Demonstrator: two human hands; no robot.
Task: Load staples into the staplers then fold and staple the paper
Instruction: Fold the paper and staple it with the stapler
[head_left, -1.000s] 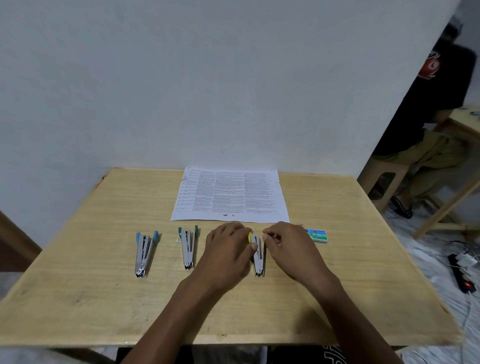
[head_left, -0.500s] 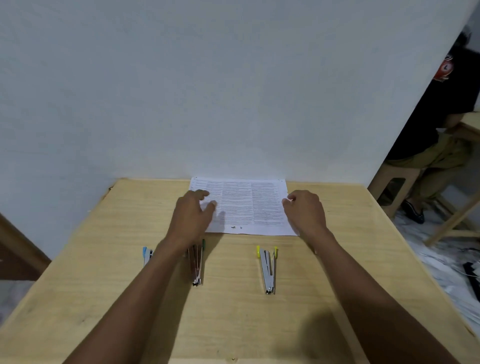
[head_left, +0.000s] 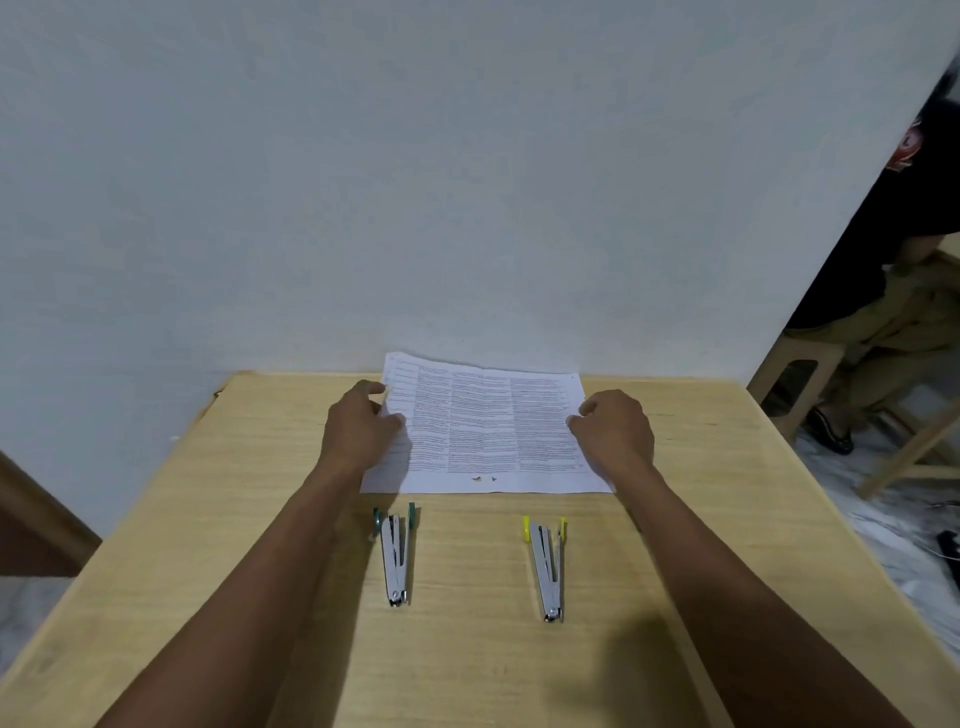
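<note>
One printed sheet of paper (head_left: 488, 428) lies on the wooden table (head_left: 675, 597), at its far edge against the pale wall (head_left: 415, 182), and the person has both hands on it. The left hand (head_left: 361, 428) grips the sheet's left edge, fingers curled over the top and thumb pressed near the margin, and that far left corner lifts a little off the table. The right hand (head_left: 615, 428) grips the right edge in the same way, fingers bent onto the paper, so each hand is closed on one side of the single sheet. Nearer to the person, just below the paper's near edge, I count two staplers in sight, both lying flat and swung open with their metal rails showing: a green-tipped stapler (head_left: 396, 553) beside the left forearm, and a yellow-tipped stapler (head_left: 546, 566) well apart from it toward the right forearm. Neither hand touches either stapler. Two small dark specks sit on the paper's lower margin. At the right, past the table's edge, one seated person in dark clothing (head_left: 904, 291) occupies a pale stool (head_left: 795, 379) by another wooden table.
</note>
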